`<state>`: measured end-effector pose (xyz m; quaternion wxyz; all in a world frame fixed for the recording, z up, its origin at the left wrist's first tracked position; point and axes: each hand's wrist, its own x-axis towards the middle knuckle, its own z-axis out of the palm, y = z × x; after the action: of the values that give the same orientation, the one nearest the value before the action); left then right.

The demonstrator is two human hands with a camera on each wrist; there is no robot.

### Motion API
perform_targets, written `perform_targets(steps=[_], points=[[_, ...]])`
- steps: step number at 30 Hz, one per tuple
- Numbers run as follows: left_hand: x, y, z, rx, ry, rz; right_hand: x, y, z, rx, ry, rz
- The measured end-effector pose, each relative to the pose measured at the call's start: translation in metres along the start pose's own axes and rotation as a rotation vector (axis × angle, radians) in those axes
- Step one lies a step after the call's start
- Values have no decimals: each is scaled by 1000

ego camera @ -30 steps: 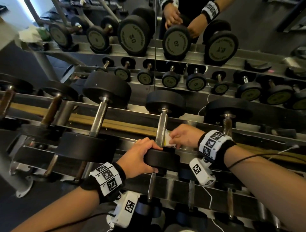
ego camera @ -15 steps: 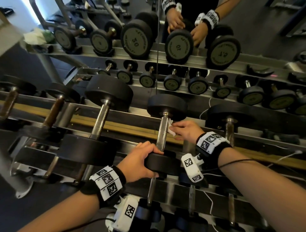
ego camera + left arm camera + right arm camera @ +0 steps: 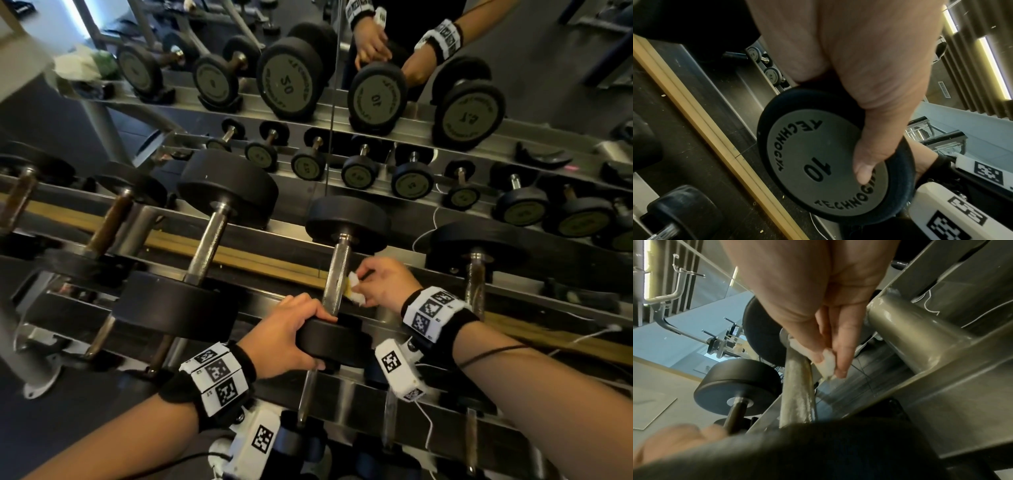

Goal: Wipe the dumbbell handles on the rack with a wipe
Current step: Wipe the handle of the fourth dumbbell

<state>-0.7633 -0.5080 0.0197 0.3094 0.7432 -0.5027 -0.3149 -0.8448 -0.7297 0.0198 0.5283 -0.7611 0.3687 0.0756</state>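
A 10 dumbbell lies across the rack's top rails, its steel handle (image 3: pixel 336 274) running away from me between two black heads. My left hand (image 3: pixel 284 337) grips the near head (image 3: pixel 330 341), fingers over its rim and thumb on the grey "10" face (image 3: pixel 818 164). My right hand (image 3: pixel 383 281) pinches a small white wipe (image 3: pixel 354 289) and presses it against the right side of the handle (image 3: pixel 797 386), about midway along. The wipe (image 3: pixel 827 363) shows between thumb and fingertips in the right wrist view.
Bigger dumbbells (image 3: pixel 209 240) lie to the left on the same steel rack rail (image 3: pixel 260 274), another (image 3: pixel 476 260) to the right. A lower tier of dumbbells sits below my wrists. A mirror behind reflects the rack and my hands (image 3: pixel 373 48). A white cable (image 3: pixel 424 421) hangs by my right wrist.
My right hand slid the wipe up the handle towards the far head, then came back down to about midway. The left hand kept its grip on the near head.
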Motion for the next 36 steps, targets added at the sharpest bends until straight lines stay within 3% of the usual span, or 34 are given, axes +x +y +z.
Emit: perform_targets(steps=[5,9,13,18,20,23,29,32,36], points=[[-1,0,0,-2,-1,1,7,-3,-3,33,161,-66],[-1,2,0,-23,12,-10,5,-6,0,41,96,-132],[-2,7,-2,-28,-7,-33,-14,-2,0,13,-71,-114],[-2,19,-26,-134,-212,-128,-44,-17,-14,-181,-44,-248],[0,28,-38,-319,-107,-176,-53,-29,-21,-161,-19,-312],[12,38,-51,-469,200,-204,-61,-46,-23,-129,-11,-350],[43,40,-48,-557,93,-229,-64,-65,-13,-71,75,-370],[49,29,-44,-472,82,-226,-62,-64,-7,-96,117,-347],[49,10,-43,-334,196,-318,-66,-53,-2,-155,106,-325]])
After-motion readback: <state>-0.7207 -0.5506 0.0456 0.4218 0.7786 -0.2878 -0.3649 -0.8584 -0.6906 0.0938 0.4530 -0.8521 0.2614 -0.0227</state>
